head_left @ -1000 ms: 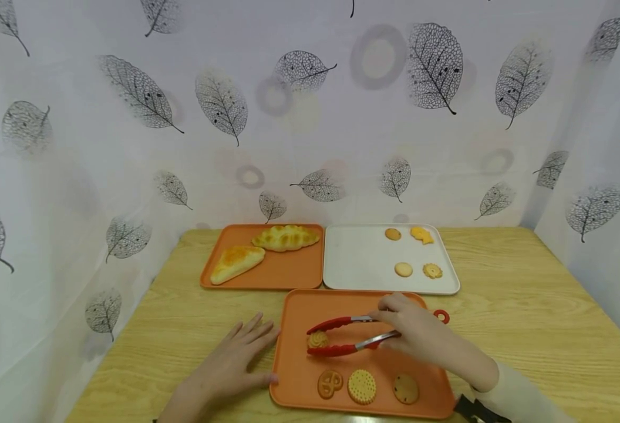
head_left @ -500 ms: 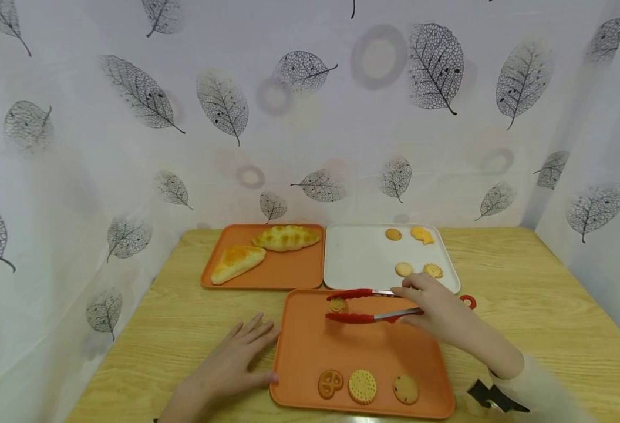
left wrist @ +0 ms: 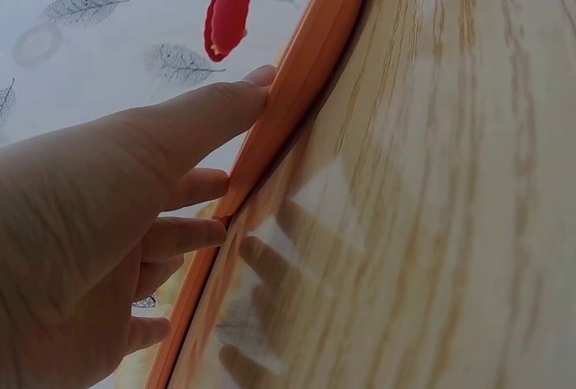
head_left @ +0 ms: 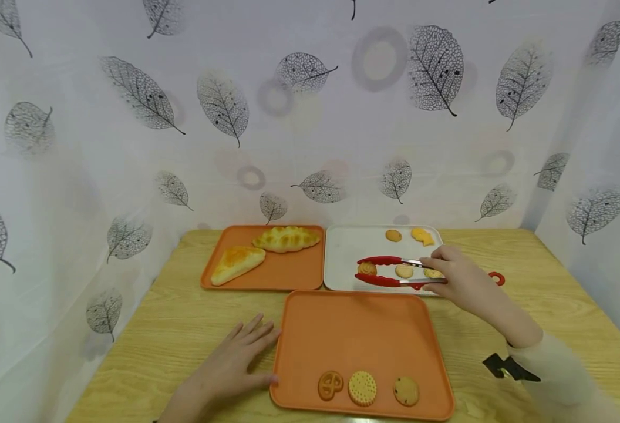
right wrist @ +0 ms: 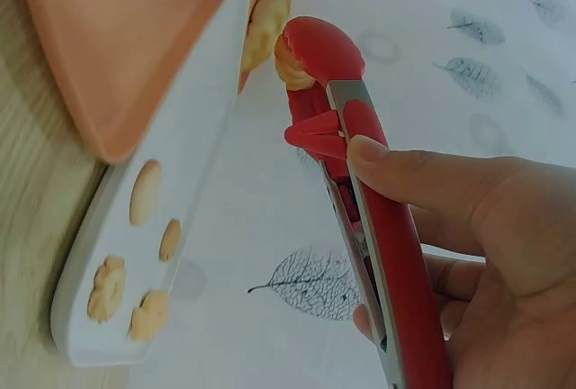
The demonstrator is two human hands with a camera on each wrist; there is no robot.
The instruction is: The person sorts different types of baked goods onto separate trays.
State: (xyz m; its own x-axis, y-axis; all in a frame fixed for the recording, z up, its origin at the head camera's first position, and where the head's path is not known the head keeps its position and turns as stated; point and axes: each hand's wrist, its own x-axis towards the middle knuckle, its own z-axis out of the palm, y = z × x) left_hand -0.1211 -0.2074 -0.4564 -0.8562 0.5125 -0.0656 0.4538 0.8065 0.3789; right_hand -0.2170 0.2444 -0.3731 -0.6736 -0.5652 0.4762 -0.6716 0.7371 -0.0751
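Observation:
My right hand (head_left: 460, 279) grips red-tipped metal tongs (right wrist: 396, 254). Between the tong tips is a swirled round cookie (head_left: 366, 269), held over the left-middle part of the white tray (head_left: 344, 247). On that tray are a round cookie (head_left: 404, 271), an oval one (head_left: 393, 235), a fish-shaped one (head_left: 422, 236) and a flower-shaped one (right wrist: 106, 288), partly behind the tongs in the head view. My left hand (head_left: 231, 364) has its fingers spread, with thumb and fingertips touching the left rim of the front orange tray (head_left: 352, 335).
A pretzel cookie (head_left: 330, 385), a yellow dotted round cookie (head_left: 362, 388) and a chip cookie (head_left: 406, 390) lie along the front orange tray's near side. The back-left orange tray (head_left: 289, 276) bears a triangular pastry (head_left: 237, 263) and a braided bread (head_left: 286, 239). A leaf-patterned curtain (head_left: 310, 129) surrounds the table.
My right hand has carried the swirled cookie in the tongs up and right, from the front orange tray to above the white tray. My left hand has stayed in place.

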